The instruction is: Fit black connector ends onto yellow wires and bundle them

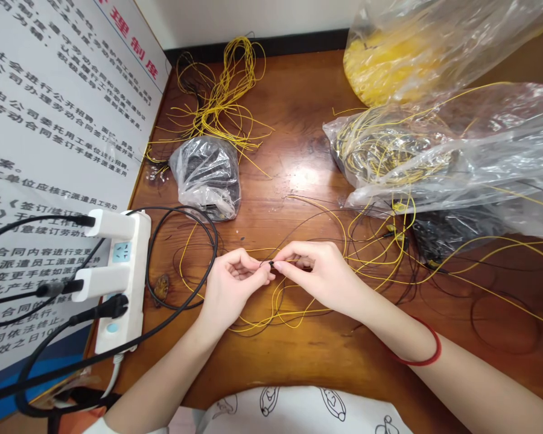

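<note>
My left hand [238, 282] and my right hand [322, 276] meet at the middle of the wooden table, fingertips almost touching. Between the thumb and forefinger of my right hand is a tiny black piece [272, 263], too small to name. My left hand pinches what looks like the end of a thin black wire, mostly hidden by the fingers. Around and beneath both hands lie loose yellow wires [294, 313], mixed with thin black ones. My right wrist wears a red cord [437, 345].
On the left stands a white power strip [138, 277] with plugged-in adapters and a looped black cable [217, 241]. Behind it are a bagged black bundle [208, 175] and a yellow wire bundle [242, 66]. Plastic bags of wire [389, 147] and yellow material [384, 66] fill the right.
</note>
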{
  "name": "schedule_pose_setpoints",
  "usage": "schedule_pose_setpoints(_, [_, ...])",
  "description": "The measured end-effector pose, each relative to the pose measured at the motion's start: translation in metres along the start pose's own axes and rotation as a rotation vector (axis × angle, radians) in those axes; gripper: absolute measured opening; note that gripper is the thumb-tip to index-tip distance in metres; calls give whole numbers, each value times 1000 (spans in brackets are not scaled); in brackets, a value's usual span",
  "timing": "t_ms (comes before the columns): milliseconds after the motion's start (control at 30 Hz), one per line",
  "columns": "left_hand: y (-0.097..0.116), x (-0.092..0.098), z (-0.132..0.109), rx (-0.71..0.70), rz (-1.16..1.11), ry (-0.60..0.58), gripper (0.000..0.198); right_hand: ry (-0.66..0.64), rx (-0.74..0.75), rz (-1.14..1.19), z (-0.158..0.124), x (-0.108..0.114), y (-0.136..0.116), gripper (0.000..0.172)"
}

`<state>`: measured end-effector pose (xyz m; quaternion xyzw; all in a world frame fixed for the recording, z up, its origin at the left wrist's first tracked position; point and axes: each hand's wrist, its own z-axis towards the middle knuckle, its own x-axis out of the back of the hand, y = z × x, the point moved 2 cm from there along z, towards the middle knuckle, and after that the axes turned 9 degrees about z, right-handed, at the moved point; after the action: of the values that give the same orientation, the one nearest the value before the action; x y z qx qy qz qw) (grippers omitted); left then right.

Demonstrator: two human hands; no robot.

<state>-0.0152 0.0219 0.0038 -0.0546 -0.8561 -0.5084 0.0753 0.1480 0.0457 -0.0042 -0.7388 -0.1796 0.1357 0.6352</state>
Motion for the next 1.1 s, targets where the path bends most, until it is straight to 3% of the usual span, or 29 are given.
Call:
schedule_pose_setpoints(800, [-1,0,-1,-15,26,-42,23,-20,26,-15,-1,0,-2,11])
schedule_pose_setpoints(1100, [1,-2,0,-10,-37,36,27,45,17,40,-4,1,3,8])
